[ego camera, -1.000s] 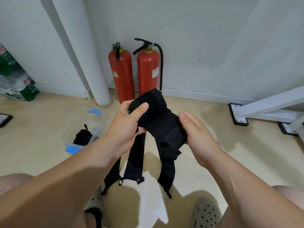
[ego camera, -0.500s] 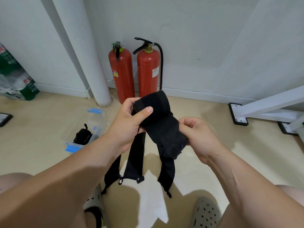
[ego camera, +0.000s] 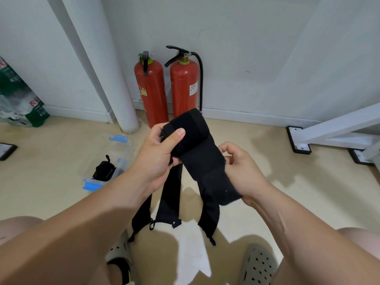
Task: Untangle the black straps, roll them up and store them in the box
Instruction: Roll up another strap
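In mid-air in front of me, a black strap (ego camera: 197,153) is partly wound into a roll. My left hand (ego camera: 158,159) grips the rolled end, thumb laid over its top. My right hand (ego camera: 242,171) holds the strap's wide loose tail from behind, fingers curled at its edge. Several more black strap ends (ego camera: 168,200) hang from my hands down to the floor. A clear plastic box with blue clips (ego camera: 123,149) stands on the floor at my left, with one rolled black strap (ego camera: 103,170) inside.
Two red fire extinguishers (ego camera: 185,89) stand against the wall behind the straps, next to a white pipe (ego camera: 107,79). A white frame with black feet (ego camera: 298,140) is at the right. A green-and-white bag (ego camera: 18,99) leans at far left. My sandalled feet are below.
My left hand has turned the roll so more strap is wound on. My right hand has slid lower along the loose tail, its fingers now curled behind the strap's edge.
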